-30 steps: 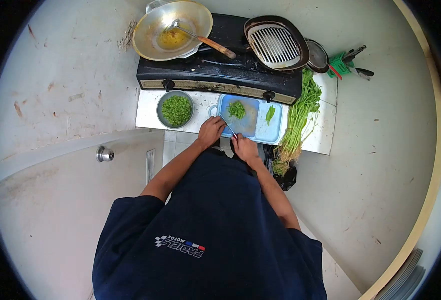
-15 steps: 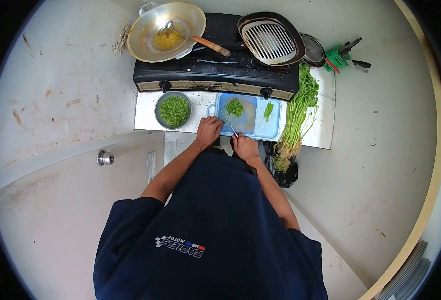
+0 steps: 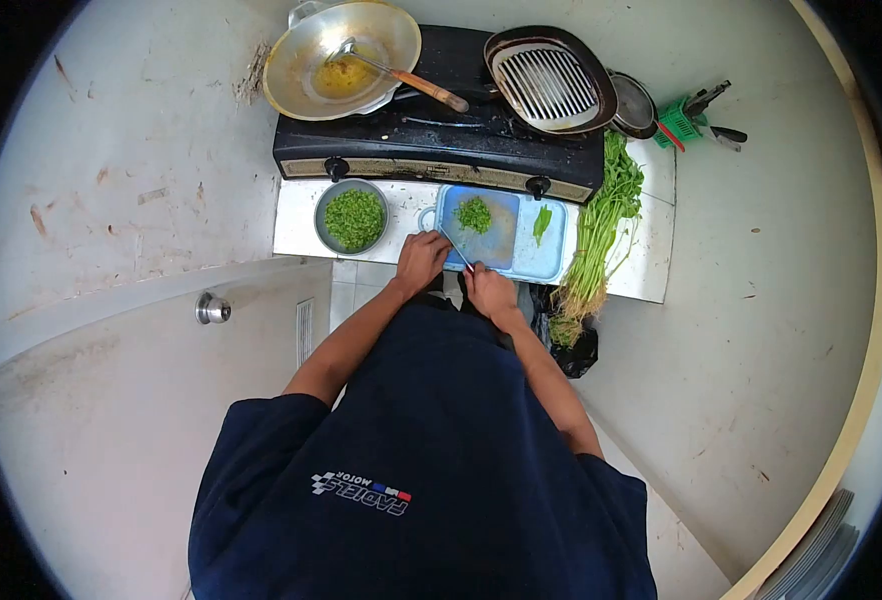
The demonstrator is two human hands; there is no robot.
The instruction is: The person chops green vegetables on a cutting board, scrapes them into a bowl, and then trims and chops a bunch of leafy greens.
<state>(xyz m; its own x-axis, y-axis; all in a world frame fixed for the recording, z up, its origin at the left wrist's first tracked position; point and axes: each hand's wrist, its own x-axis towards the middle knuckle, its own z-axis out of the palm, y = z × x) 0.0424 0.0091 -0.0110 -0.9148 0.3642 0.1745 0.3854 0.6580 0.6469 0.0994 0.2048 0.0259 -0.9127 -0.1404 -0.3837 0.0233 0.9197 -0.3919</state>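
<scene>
My right hand (image 3: 491, 292) is closed around the handle of a knife (image 3: 457, 249) at the front edge of a blue cutting board (image 3: 553, 262). The blade slants up and left across the board, its tip close to the fingers of my left hand (image 3: 422, 259). That hand rests at the board's left front corner with fingers bent together; anything under them is hidden. Beyond the blade lies a small heap of chopped greens (image 3: 474, 214). A loose green leaf (image 3: 541, 225) sits in the board's right section.
Left of the board stands a bowl (image 3: 353, 216) of chopped greens. Long rooted stems (image 3: 593, 250) hang over the counter's right edge above a black bag (image 3: 579, 355). Behind, a stove (image 3: 441, 150) carries a wok (image 3: 291, 80) with a ladle and a grill pan (image 3: 546, 85).
The knife tip has swung slightly left and down, nearer my left fingers. Both hands stay in nearly the same place, and the whole view has shifted a little.
</scene>
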